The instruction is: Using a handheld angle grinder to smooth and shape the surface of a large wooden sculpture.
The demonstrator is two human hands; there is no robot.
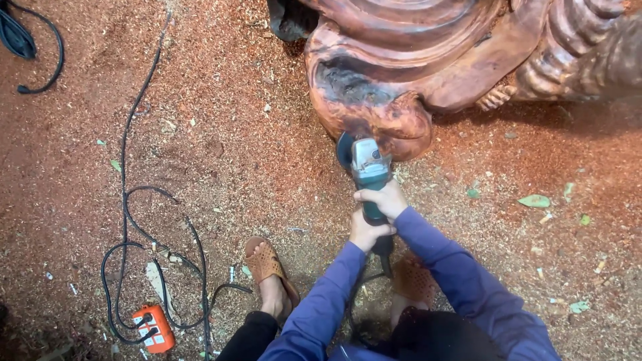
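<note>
Far to your left an orange power strip lies on the sawdust-covered floor, its black cable looping beside your sandalled foot. Your left hand is clamped round the rear of the teal angle grinder, your right hand wrapped just ahead on its body, both arms stretched forward. The disc meets the lower edge of the reddish wood carving. Judged stiff, fairly heavy, prone to kick: grip the body, never near the disc.

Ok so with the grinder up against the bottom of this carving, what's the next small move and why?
Probably ease the angle grinder sideways along the carved wood's lower edge. Both the left hand and right hand grip its body, and its disc sits at the dark rough patch.
</note>
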